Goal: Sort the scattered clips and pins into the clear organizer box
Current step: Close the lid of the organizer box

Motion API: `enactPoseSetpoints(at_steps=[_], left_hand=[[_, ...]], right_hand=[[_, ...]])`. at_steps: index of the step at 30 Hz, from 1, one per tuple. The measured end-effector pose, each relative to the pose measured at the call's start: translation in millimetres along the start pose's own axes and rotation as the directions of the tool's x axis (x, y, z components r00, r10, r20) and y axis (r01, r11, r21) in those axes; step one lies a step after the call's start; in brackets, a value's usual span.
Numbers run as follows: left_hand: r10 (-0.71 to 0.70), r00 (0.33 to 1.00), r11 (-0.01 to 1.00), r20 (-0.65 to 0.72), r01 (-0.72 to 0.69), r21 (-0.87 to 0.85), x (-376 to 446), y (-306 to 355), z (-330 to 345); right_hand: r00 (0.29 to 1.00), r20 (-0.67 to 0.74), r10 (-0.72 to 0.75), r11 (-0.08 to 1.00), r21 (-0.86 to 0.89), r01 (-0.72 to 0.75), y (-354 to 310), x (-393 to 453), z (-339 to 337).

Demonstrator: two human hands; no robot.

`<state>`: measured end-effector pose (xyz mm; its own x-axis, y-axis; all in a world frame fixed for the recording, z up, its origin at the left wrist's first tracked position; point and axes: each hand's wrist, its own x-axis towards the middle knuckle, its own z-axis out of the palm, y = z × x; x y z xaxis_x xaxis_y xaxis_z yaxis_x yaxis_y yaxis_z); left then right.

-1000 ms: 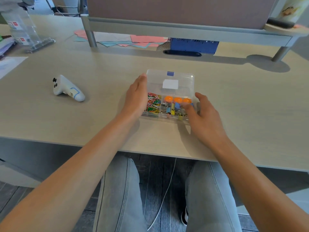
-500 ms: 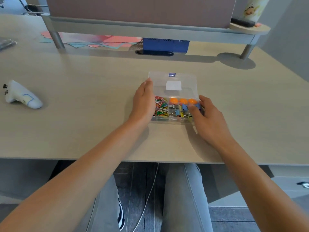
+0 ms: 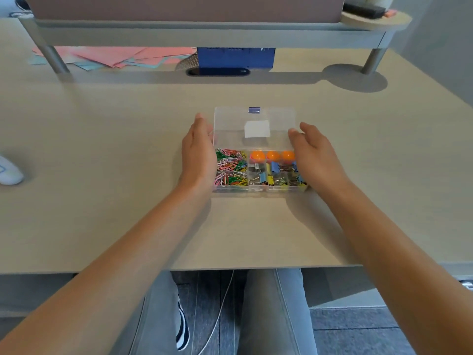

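**Organizer box flanked by both hands on the counter**

A pale wood counter [image 3: 102, 155] is seen under a grey raised shelf [image 3: 204, 34], with pink papers [image 3: 122, 56] at the back. The clear organizer box [image 3: 256, 190] lies at mid-counter, lid [image 3: 279, 119] opened away. Coloured paper clips [image 3: 230, 167] fill its left compartment; orange pins [image 3: 257, 156] and binder clips [image 3: 275, 175] are held in the right ones. The left hand [image 3: 198, 155] is laid flat against the box's left side, fingers straight. The right hand [image 3: 314, 155] is set at the right side, fingers relaxed at the lid's edge.

The pale desk [image 3: 107, 155] carries the clear organizer box [image 3: 256, 116], pink papers [image 3: 122, 55], perhaps a white controller [image 3: 9, 172].
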<state>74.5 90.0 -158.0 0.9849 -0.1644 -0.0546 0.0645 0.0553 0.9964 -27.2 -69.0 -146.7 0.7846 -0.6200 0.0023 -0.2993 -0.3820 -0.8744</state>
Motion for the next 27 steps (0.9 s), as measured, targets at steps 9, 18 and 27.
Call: enactPoseSetpoints(at_steps=[9,18,27], left_hand=[[0.154,0.98,0.987,-0.129,-0.158,-0.02,-7.6,-2.3,0.6],[0.141,0.977,0.984,-0.161,-0.12,0.131,-25.6,-1.4,-3.2],[0.285,0.95,0.871,0.127,-0.312,0.38,-45.6,-13.6,-12.4]], right_hand=[[0.997,-0.076,0.028,0.946,0.323,-0.002,4.4,-3.2,-3.1],[0.999,-0.013,0.042,0.924,0.381,-0.034,11.7,-23.2,-14.6],[0.993,0.018,-0.113,0.993,0.027,0.113,32.0,-33.6,-21.8]])
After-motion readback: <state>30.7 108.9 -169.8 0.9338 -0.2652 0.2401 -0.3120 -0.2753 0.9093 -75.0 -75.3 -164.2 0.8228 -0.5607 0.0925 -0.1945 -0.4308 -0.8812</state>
